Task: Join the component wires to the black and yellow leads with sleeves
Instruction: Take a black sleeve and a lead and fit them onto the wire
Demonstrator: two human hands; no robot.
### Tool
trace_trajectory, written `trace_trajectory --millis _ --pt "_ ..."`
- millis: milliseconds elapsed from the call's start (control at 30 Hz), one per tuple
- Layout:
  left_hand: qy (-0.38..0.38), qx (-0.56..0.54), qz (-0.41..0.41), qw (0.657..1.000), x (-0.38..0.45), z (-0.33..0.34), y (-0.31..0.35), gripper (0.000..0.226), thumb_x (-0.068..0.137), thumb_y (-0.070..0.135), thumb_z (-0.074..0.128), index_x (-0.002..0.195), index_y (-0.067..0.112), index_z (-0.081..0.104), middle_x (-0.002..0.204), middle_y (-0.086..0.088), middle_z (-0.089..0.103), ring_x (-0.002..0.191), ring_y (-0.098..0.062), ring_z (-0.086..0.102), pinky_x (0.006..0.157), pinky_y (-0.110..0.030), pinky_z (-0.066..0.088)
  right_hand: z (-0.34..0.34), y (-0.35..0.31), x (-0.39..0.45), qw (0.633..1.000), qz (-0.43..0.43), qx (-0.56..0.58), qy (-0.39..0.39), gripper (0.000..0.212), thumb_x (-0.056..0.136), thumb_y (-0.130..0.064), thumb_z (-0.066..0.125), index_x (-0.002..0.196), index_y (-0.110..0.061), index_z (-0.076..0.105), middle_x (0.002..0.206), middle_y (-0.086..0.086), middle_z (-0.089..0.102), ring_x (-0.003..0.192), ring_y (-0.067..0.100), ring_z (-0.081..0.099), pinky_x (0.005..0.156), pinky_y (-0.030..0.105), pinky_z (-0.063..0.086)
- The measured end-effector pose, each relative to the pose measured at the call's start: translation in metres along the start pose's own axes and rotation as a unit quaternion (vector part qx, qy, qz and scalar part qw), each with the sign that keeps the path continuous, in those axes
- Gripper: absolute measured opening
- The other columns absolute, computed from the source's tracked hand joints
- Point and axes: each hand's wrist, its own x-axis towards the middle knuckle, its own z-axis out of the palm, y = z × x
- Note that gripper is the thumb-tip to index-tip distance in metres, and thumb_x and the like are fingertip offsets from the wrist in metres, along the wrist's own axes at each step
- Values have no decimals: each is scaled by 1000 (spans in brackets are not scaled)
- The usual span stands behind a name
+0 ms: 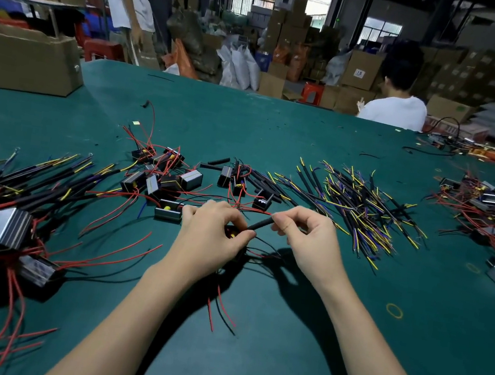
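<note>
My left hand (pixel 213 234) is closed around a small black component (pixel 231 233) with a yellow spot, held just above the green table. Red and black wires (pixel 221 308) trail from it toward me. My right hand (pixel 302 235) pinches the right end of a black sleeved lead (pixel 262 223), whose other end meets the component at my left fingertips. A loose pile of black and yellow leads (pixel 360 208) lies to the right. More components with red wires (pixel 162 176) lie behind my left hand.
A heap of joined components and leads (pixel 6 218) fills the left side of the green table (pixel 279 364). Another pile (pixel 494 216) lies at the far right. A cardboard box (pixel 24 58) stands back left. A seated person (pixel 395 109) is beyond the far edge.
</note>
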Motion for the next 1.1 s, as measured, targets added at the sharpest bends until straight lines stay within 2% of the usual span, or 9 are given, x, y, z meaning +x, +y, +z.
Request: trace_trajectory --millis 67,133,233,333,467,533,700,833,1100 --pt "4 -64 18 998 -1 0 1 8 82 37 71 88 32 68 87 18 64 101 -7 56 91 -31 25 -2 -1 0 1000 -2 -10 1 18 86 -16 68 69 -14 69 68 1 69 69 13 59 72 33 47" --pt "16 -125 45 991 -3 2 3 14 81 33 73 94 28 70 85 20 65 93 -4 61 95 -42 38 0 -4 -2 1000 -6 1 -11 17 85 -16 69 68 -19 69 64 -7 67 65 6 58 67 25 46" --pt "52 -168 76 982 -4 8 11 5 82 14 73 86 18 72 79 13 69 75 -3 62 79 -23 47 6 -7 -3 999 -12 29 -7 16 82 -12 72 68 -18 69 61 -11 64 60 1 54 63 14 41" --pt "66 -181 60 979 -4 10 11 9 82 8 72 79 17 72 72 15 67 73 -3 60 65 -9 41 7 -6 -3 999 -20 27 3 20 82 -10 71 65 -17 65 61 -8 62 62 5 53 65 17 43" --pt "64 -159 53 984 -4 12 6 8 82 17 73 76 20 70 71 21 65 73 -1 60 82 -39 47 6 -2 -2 999 -6 32 -11 20 85 -13 69 67 -5 64 63 -2 62 63 6 53 65 20 42" --pt "65 -149 61 985 -3 11 6 6 82 19 73 76 20 70 71 20 65 73 -1 61 83 -47 48 5 0 -1 999 3 39 -16 22 86 -14 68 67 -5 62 64 0 62 64 8 54 66 25 43" --pt "61 -135 84 985 0 7 8 5 82 23 72 79 20 70 72 17 66 73 -3 64 83 -46 50 4 0 1 998 2 57 -7 24 87 -14 68 64 -12 60 61 -4 61 62 8 53 66 31 42" --pt "48 -130 85 987 0 3 10 11 83 31 65 79 21 66 71 17 65 73 -6 64 83 -48 48 6 -1 0 999 -19 48 3 26 87 -15 68 62 -20 59 59 -10 59 56 1 49 63 25 40" --pt "1 -113 58 992 2 6 3 9 86 26 66 81 20 63 72 14 65 74 -10 62 82 -40 50 12 6 -2 992 32 121 -8 26 89 -13 64 65 -11 56 59 -4 57 53 3 48 50 16 39"
